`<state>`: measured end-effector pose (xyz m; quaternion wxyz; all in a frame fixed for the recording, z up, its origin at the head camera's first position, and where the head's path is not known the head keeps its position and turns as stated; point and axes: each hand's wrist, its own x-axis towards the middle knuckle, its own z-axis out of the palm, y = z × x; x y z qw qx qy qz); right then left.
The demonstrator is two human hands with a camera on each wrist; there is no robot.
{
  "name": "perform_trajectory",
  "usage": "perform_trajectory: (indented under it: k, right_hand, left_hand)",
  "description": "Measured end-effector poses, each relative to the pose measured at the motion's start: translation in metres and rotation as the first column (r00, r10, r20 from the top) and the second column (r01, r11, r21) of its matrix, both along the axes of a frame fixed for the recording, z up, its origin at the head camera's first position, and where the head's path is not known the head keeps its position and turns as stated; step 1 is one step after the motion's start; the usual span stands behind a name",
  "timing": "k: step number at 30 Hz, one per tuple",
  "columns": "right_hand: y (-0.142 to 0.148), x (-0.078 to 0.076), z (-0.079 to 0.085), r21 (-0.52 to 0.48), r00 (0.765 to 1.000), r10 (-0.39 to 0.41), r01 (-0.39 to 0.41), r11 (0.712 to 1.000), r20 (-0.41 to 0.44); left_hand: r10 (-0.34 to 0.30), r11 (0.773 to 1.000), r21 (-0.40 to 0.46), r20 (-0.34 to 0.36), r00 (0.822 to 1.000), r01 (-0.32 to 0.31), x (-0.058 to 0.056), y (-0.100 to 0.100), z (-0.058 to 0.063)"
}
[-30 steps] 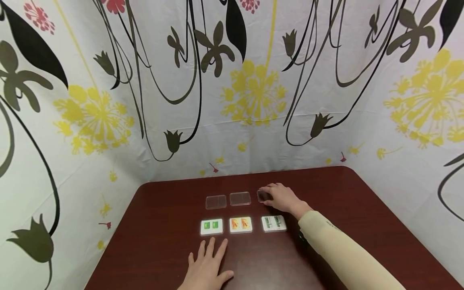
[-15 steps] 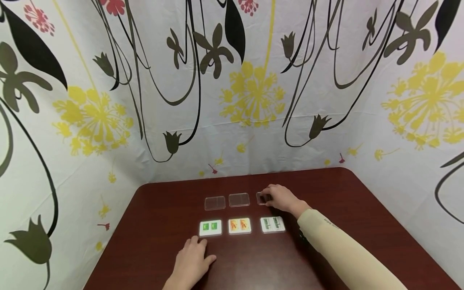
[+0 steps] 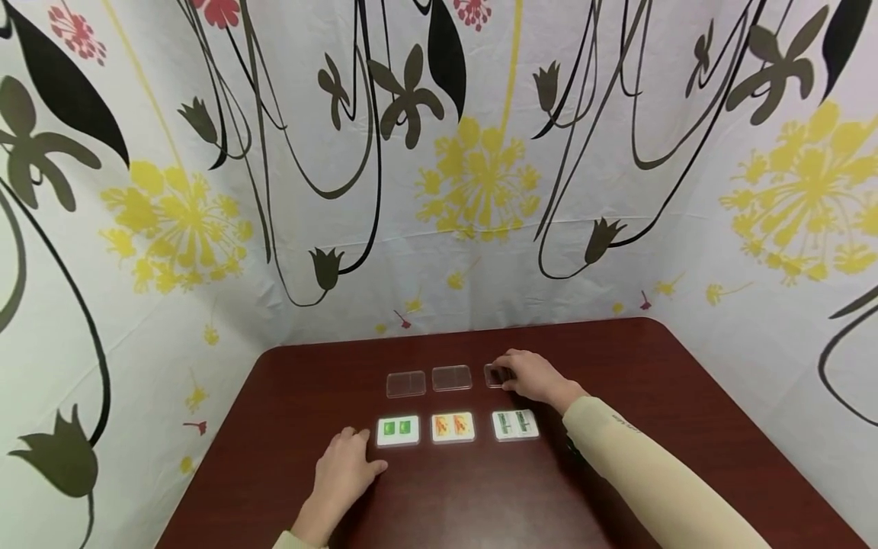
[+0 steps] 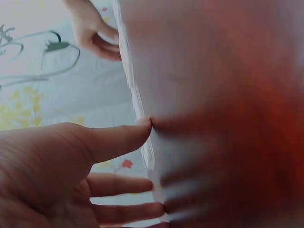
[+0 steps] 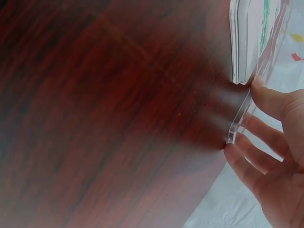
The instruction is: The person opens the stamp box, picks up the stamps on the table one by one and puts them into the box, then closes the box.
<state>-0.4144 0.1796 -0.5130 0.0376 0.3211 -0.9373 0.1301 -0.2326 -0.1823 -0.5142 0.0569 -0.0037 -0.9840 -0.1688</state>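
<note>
My right hand [image 3: 535, 375] grips a small clear plastic case [image 3: 491, 375] lying at the right end of the back row, its thumb at the near side. In the right wrist view, the clear case [image 5: 240, 116] sits between thumb and fingers, low on the table. Fingers relaxed, my left hand [image 3: 343, 467] rests on the table beside a white card stack with two green pictures [image 3: 398, 431]. To that stack's right lie one with orange pictures [image 3: 453, 428] and one with grey-green pictures [image 3: 516, 425]. The left hand holds nothing.
Two more clear plastic cases [image 3: 406, 384] lie in the back row, left of the gripped one. The dark red wooden table [image 3: 329, 396] ends at a flowered curtain [image 3: 384, 213] behind and at both sides.
My left hand has drawn its spread fingers closer and slid left and forward, from below the green-picture stack to its left side. The right hand stays at the clear case.
</note>
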Motion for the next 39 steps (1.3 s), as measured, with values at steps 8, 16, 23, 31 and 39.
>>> perform_trajectory:
  k: [8, 16, 23, 31, 39]
  right_hand:
    - [0.001, 0.004, 0.000, 0.016, 1.000, -0.009, 0.009, 1.000, 0.030]
    - [0.005, 0.006, 0.002, 0.033, 1.000, -0.008, 0.008, 0.999, 0.025]
    - [0.011, 0.011, 0.007, 0.049, 0.998, -0.015, 0.012, 0.999, 0.059]
    - [0.014, 0.021, 0.017, 0.043, 0.998, 0.008, -0.011, 0.999, 0.058]
    - [0.014, 0.035, 0.027, 0.030, 0.998, 0.043, -0.044, 0.999, 0.050]
  left_hand:
    - [-0.057, 0.993, 0.102, 0.063, 0.996, 0.051, -0.025, -0.010, -0.001]
    - [-0.077, 0.990, 0.121, 0.075, 0.994, 0.068, -0.030, -0.011, -0.001]
    - [-0.071, 0.993, 0.096, 0.045, 0.996, 0.066, -0.033, -0.012, -0.003]
    - [-0.075, 0.995, 0.069, 0.030, 0.997, 0.073, -0.033, -0.015, -0.004]
    - [-0.083, 0.996, 0.048, 0.046, 0.995, 0.081, -0.034, -0.017, -0.001]
